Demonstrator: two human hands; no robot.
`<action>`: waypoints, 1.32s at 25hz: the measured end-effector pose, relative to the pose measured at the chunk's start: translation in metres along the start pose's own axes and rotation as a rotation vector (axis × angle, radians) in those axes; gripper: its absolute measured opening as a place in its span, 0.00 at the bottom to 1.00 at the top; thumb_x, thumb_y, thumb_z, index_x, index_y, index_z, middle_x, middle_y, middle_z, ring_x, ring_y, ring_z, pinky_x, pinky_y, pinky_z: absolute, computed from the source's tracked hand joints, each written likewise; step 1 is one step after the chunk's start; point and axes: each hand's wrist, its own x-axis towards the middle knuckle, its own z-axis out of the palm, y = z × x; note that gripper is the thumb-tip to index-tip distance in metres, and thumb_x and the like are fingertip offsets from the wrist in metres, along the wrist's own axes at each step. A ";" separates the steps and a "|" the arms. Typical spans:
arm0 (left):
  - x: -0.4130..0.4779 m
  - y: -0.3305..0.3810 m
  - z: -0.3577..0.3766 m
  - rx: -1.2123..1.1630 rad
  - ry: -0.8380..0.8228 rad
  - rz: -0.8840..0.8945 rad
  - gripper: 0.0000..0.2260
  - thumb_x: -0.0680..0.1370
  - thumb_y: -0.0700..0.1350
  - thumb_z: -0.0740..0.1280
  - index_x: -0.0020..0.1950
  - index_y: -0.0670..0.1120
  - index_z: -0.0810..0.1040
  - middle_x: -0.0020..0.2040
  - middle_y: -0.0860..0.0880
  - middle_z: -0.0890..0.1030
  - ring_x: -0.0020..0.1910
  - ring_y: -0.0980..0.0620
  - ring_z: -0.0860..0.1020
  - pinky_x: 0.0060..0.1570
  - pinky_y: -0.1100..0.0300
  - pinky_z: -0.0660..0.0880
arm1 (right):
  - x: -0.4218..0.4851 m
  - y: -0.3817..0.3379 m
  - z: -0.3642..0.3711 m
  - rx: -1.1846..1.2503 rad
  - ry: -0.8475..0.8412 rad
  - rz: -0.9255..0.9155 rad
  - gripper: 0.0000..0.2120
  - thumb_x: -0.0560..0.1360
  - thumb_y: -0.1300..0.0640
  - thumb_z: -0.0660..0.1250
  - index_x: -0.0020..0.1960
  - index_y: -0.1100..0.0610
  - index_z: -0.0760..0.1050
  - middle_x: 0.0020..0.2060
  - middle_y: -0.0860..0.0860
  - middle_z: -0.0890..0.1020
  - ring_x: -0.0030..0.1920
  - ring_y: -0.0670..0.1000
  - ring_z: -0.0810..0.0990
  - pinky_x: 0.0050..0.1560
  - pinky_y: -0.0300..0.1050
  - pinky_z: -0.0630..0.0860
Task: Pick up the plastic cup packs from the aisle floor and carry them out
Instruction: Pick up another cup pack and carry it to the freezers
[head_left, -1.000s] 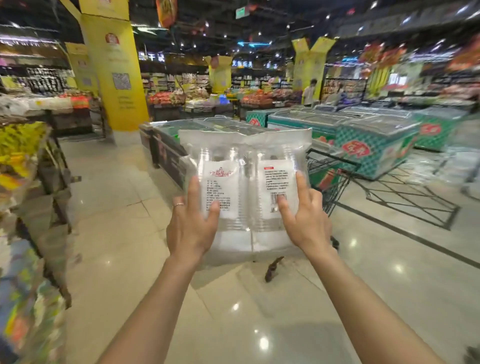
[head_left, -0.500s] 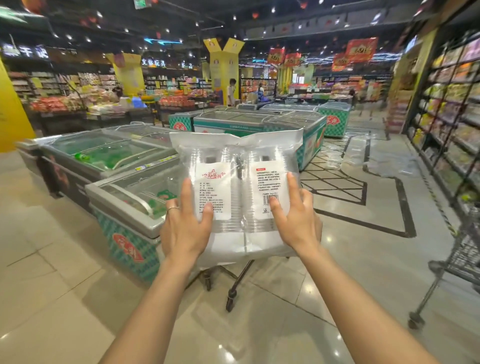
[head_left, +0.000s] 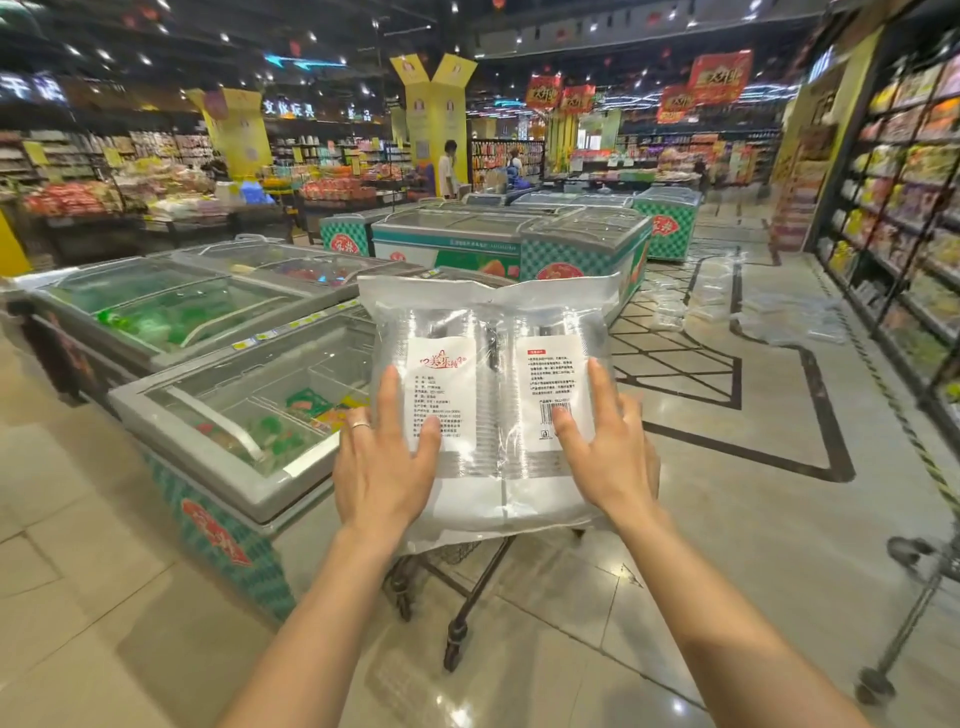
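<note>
Cup pack in my grip: clear plastic with two white labels, the left one bearing a red logo over black print, the right a red header and black barcode; a silver ring bands my left hand. Freezer chests: grey rims, green-and-white chequered sides, red oval badges. Floor: glossy beige tile crossed by dark inlaid lines; pillars yellow, hanging banners red with yellow lettering.

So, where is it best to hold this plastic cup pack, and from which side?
Take the cup pack by its two long side edges, left hand from the left, right hand from the right. It is upright, wide and flat; the film at top and bottom is loose and probably gives no firm hold.
</note>
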 end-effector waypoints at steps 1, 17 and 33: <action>0.014 0.000 0.021 0.029 0.012 -0.002 0.31 0.79 0.63 0.53 0.80 0.57 0.49 0.65 0.36 0.72 0.61 0.36 0.71 0.59 0.44 0.69 | 0.020 0.010 0.013 0.003 -0.008 0.000 0.32 0.78 0.35 0.56 0.77 0.35 0.45 0.69 0.53 0.67 0.60 0.58 0.76 0.53 0.53 0.73; 0.221 0.007 0.255 0.093 0.049 -0.185 0.31 0.80 0.64 0.54 0.80 0.57 0.48 0.65 0.38 0.74 0.66 0.39 0.68 0.61 0.45 0.67 | 0.309 0.100 0.183 -0.006 -0.239 -0.140 0.32 0.79 0.35 0.52 0.78 0.38 0.42 0.73 0.57 0.63 0.63 0.59 0.74 0.54 0.54 0.74; 0.320 -0.151 0.415 0.087 0.000 -0.614 0.31 0.81 0.58 0.58 0.80 0.55 0.50 0.71 0.37 0.68 0.68 0.38 0.64 0.67 0.42 0.64 | 0.434 0.111 0.485 -0.074 -0.507 -0.397 0.34 0.78 0.33 0.48 0.79 0.44 0.46 0.68 0.55 0.71 0.63 0.55 0.70 0.60 0.53 0.69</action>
